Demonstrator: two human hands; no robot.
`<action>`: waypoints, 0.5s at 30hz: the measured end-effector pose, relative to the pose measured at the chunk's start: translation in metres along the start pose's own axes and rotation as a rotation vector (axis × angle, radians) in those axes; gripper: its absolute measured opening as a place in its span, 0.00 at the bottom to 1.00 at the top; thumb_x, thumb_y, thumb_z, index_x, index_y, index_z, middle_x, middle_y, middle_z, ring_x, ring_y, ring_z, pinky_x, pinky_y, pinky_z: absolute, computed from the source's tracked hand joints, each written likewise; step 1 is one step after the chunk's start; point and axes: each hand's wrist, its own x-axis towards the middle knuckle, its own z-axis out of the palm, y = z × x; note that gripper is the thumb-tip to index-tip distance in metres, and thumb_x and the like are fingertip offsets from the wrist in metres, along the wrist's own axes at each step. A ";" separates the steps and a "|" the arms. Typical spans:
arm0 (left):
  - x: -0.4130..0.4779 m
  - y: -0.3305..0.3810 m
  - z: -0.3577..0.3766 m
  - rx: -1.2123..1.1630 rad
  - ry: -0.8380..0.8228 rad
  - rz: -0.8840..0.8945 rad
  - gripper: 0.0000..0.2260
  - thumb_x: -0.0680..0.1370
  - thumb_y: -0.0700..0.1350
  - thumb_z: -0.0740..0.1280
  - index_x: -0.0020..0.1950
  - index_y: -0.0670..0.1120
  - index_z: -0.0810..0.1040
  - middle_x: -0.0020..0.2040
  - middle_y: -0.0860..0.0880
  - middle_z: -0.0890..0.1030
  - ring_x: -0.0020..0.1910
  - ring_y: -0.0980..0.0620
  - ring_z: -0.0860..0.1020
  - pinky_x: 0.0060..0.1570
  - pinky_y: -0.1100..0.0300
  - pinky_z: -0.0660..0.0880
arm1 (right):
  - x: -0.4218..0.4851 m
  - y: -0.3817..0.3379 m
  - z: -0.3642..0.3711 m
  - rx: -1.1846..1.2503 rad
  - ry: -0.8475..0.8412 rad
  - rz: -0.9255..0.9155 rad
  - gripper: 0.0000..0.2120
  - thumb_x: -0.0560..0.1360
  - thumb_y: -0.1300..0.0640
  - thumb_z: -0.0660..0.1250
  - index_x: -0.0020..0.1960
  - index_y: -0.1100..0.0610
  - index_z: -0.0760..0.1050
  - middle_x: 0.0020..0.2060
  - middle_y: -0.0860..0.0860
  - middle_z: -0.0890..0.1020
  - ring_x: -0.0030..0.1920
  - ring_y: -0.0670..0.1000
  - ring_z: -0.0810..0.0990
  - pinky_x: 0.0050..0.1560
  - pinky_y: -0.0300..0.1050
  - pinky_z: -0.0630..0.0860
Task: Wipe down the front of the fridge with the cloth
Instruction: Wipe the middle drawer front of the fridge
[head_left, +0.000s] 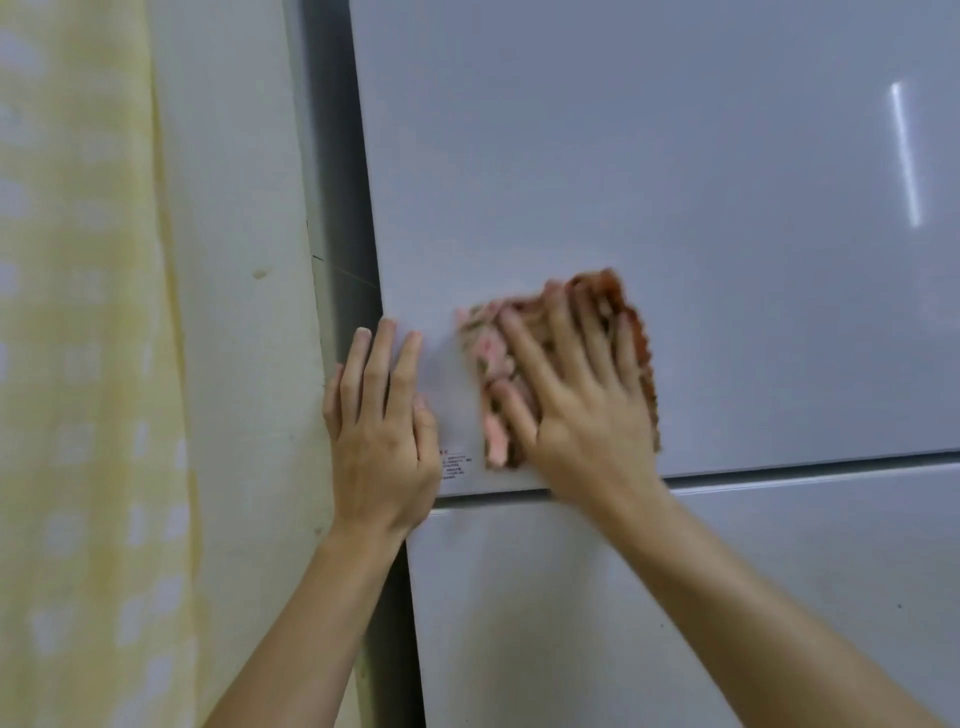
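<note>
The grey-white fridge fills the view, with its upper door (675, 182) above a horizontal seam and its lower door (597, 623) below. A pink and brown patterned cloth (493, 410) is pressed flat against the lower left part of the upper door. My right hand (576, 395) lies spread on top of the cloth, fingers apart, blurred by motion. My left hand (382, 431) rests flat with fingers together on the upper door's left edge, just left of the cloth and partly over a small printed sticker (457, 465).
A pale wall (234, 260) stands close on the fridge's left, with a dark gap (358, 291) between them. A yellow patterned curtain (78, 364) hangs at the far left. A light streak (906, 156) reflects on the door's upper right.
</note>
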 end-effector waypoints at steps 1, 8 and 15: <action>0.001 0.004 0.001 -0.010 -0.004 0.002 0.26 0.83 0.45 0.56 0.83 0.47 0.65 0.84 0.47 0.61 0.85 0.46 0.55 0.81 0.42 0.56 | 0.015 0.012 -0.001 -0.017 0.028 0.057 0.27 0.86 0.41 0.59 0.82 0.49 0.65 0.82 0.59 0.61 0.83 0.60 0.58 0.82 0.63 0.55; 0.007 0.038 0.013 -0.054 -0.004 0.074 0.26 0.82 0.46 0.58 0.82 0.46 0.65 0.84 0.44 0.61 0.84 0.44 0.55 0.83 0.44 0.53 | -0.004 0.023 -0.012 -0.015 0.023 0.133 0.27 0.86 0.41 0.59 0.82 0.51 0.65 0.82 0.61 0.61 0.83 0.62 0.54 0.82 0.62 0.54; 0.009 0.067 0.025 -0.029 0.021 0.026 0.27 0.83 0.51 0.59 0.82 0.48 0.67 0.84 0.46 0.60 0.85 0.45 0.55 0.82 0.41 0.52 | -0.046 0.068 -0.033 -0.014 -0.011 0.065 0.29 0.83 0.38 0.62 0.80 0.47 0.67 0.82 0.57 0.62 0.83 0.60 0.56 0.80 0.66 0.58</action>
